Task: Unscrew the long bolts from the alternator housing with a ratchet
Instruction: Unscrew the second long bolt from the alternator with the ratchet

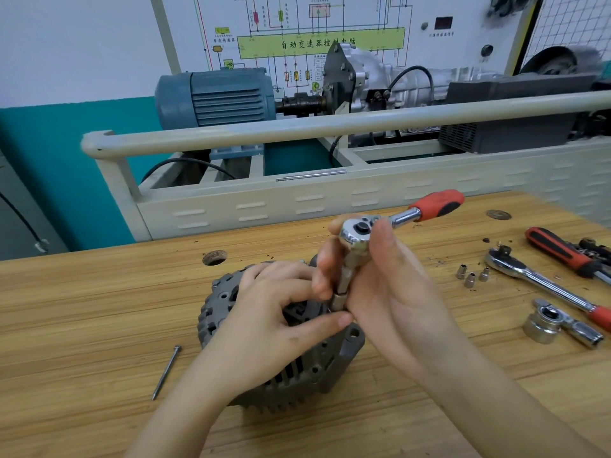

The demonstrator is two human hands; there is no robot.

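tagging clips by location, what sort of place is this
Probably an automotive training workshop: a wooden workbench with an alternator and ratchets, a wiring-diagram board behind, and an electric motor coupled to a gearbox.

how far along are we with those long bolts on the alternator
Done: one long bolt already lies loose on the bench, left of the alternator. In hand: the right hand holds the ratchet head with its socket extension standing upright on the housing, while the left hand pinches at its lower end. Left: how many bolts remain is hidden by the hands.
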